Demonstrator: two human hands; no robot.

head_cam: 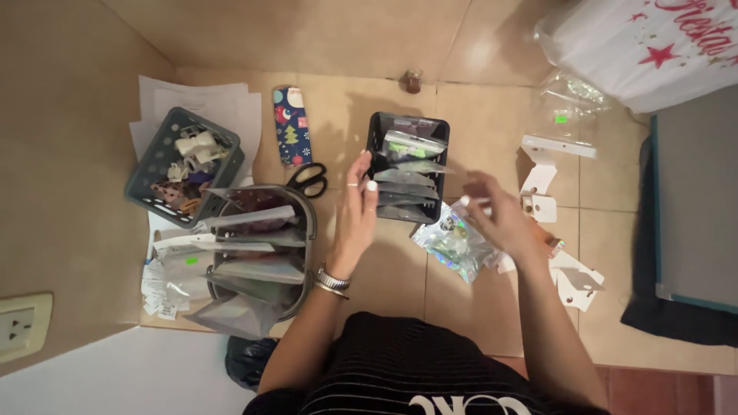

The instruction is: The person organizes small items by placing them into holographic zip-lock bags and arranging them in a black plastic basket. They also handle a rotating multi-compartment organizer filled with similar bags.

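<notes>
My left hand (355,207) is raised with fingers apart beside the left edge of a black basket (440,127) that holds several clear plastic packets standing on edge. It wears a ring and a metal wristwatch. My right hand (496,211) is blurred, to the right of the basket, with its fingers curled around something small and pale that I cannot make out. Just below it lies a shiny clear packet (453,244) with colourful contents on the tiled floor.
A grey bucket (307,201) full of packets and a grey basket (151,164) of small items stand at left on papers. Black scissors (310,180) and a patterned case (292,124) lie between them. White card pieces (547,170) and a white bag (653,46) lie at right.
</notes>
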